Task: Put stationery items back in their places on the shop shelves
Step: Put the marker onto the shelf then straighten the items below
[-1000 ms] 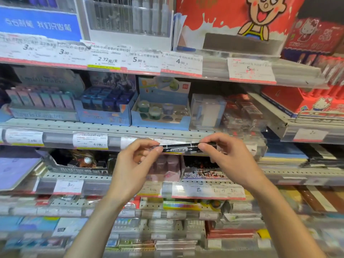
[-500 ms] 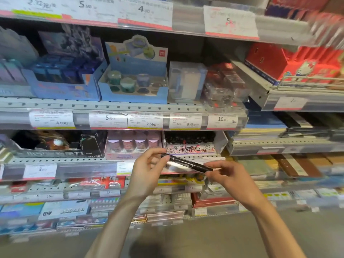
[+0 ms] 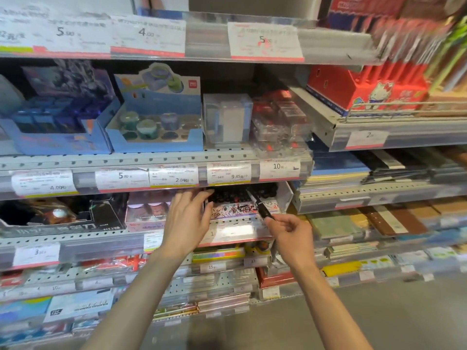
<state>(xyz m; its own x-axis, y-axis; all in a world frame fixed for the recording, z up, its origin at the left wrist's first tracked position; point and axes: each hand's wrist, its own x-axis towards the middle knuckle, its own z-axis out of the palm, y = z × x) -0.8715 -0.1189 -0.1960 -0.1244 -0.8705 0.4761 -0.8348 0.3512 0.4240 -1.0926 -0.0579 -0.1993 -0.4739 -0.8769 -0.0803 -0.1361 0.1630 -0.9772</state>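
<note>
A black marker pen [image 3: 260,206] points up and away into a white display box [image 3: 242,208] with scribbled test marks on its front and several black markers inside. My right hand [image 3: 290,231] pinches the pen's near end, just below and in front of the box. My left hand [image 3: 188,218] is spread with fingers apart, its fingertips at the box's left edge, holding nothing.
A pink box [image 3: 149,213] stands left of the marker box. Above, a shelf carries blue display boxes [image 3: 154,122] and clear packs [image 3: 278,122], fronted by price tags [image 3: 228,173]. Notebooks [image 3: 353,223] fill the shelves to the right. Grey floor lies below.
My left hand let go of the marker and moved up to the box's left edge. My right hand swung the pen tip-first into the marker box. The view has dropped lower.
</note>
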